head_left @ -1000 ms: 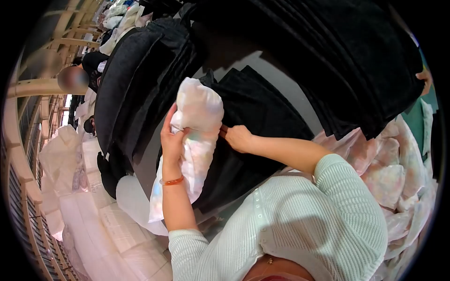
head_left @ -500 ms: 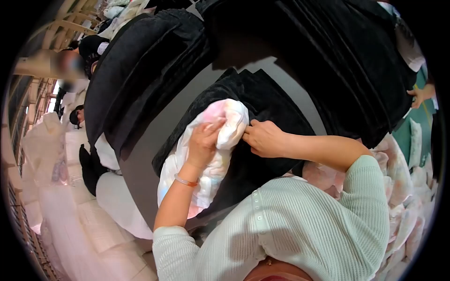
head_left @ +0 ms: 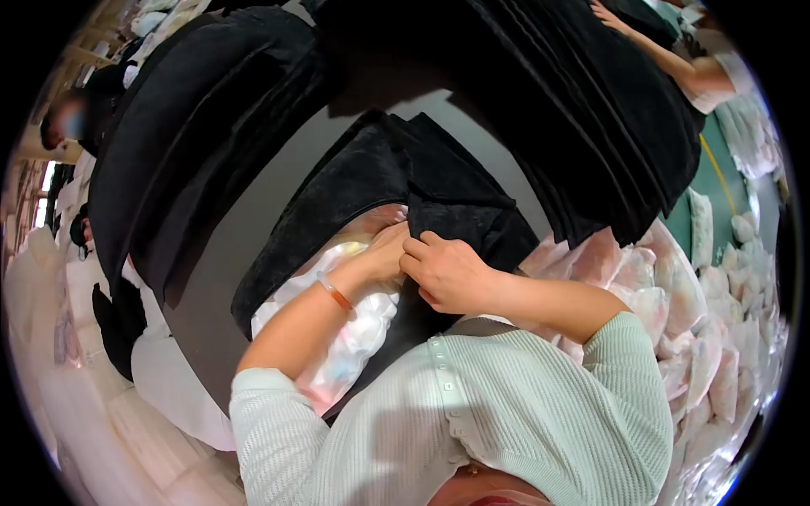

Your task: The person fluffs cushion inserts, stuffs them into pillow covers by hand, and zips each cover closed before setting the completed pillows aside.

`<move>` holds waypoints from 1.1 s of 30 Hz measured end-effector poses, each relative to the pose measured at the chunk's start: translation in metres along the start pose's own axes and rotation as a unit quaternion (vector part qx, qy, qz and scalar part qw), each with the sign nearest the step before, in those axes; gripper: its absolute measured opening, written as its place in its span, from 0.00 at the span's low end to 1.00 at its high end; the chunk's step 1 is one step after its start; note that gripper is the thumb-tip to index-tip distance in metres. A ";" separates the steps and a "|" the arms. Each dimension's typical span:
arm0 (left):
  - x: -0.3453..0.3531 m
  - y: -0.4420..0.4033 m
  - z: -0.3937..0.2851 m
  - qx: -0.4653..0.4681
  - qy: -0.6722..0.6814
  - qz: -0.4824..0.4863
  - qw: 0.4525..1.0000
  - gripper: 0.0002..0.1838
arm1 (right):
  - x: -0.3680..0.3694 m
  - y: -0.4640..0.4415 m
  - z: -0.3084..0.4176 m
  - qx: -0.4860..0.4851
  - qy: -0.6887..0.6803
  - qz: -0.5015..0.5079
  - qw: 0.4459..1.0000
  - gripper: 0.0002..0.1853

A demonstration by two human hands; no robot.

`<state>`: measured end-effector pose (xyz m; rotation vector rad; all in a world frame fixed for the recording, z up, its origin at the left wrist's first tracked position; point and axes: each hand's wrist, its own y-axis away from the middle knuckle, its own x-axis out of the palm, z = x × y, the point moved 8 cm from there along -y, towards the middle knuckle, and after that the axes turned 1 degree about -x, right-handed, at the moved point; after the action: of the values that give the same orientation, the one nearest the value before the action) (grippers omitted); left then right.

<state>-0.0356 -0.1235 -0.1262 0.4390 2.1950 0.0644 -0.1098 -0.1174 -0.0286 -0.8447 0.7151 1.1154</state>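
Observation:
A black plush fabric cover [head_left: 337, 190] lies on the grey table in front of me. A puffy white stuffed insert [head_left: 359, 329] with pastel patches lies partly inside it, its far end under the black cloth. My left hand [head_left: 386, 253] rests on the insert at the cover's opening, its fingers mostly hidden by the fabric and my other hand. Right beside it, my right hand [head_left: 445, 268] has its fingers closed on the edge of the black cover.
Stacks of black fabric stand at the left [head_left: 194, 135] and far right [head_left: 582, 110] of the grey table [head_left: 245, 202]. Pale stuffed pieces [head_left: 675, 295] are heaped at my right. Another person's hand [head_left: 609, 17] touches the right stack; a masked person is at far left.
The black cover has come over the insert's far end, which lay on top before. Both hands have moved closer together. The other person's arm has shifted farther back.

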 end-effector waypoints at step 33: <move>0.093 0.272 -0.036 -0.350 0.366 -0.380 0.775 0.21 | 0.027 -0.015 -0.009 -0.116 0.073 0.275 0.952 0.12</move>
<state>-0.0372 0.1661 -0.1204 -1.0732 2.6828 0.6777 -0.0879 -0.1160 -0.0527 -0.9627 0.9920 1.6720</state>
